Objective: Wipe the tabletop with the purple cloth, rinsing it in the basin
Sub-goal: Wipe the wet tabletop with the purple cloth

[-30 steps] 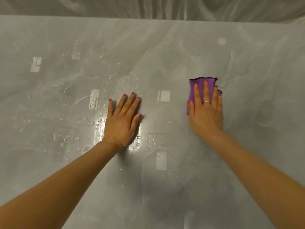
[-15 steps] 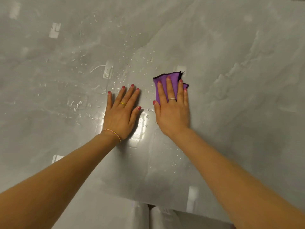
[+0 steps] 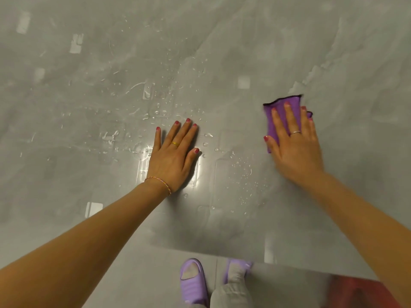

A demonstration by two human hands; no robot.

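1. The right hand (image 3: pixel 295 147) lies flat on the cloth (image 3: pixel 280 114), fingers spread and straight, pressing it to the table (image 3: pixel 333 63); nothing is gripped.
2. The cloth sits right of centre, its far edge and left side showing past the fingers.
3. The left hand (image 3: pixel 173 156) rests palm down on the bare table, fingers spread, well apart from the cloth.
4. Water drops (image 3: pixel 160 112) lie beyond and beside the left hand.
5. Purple slippers (image 3: pixel 193 281) show below the table's near edge.
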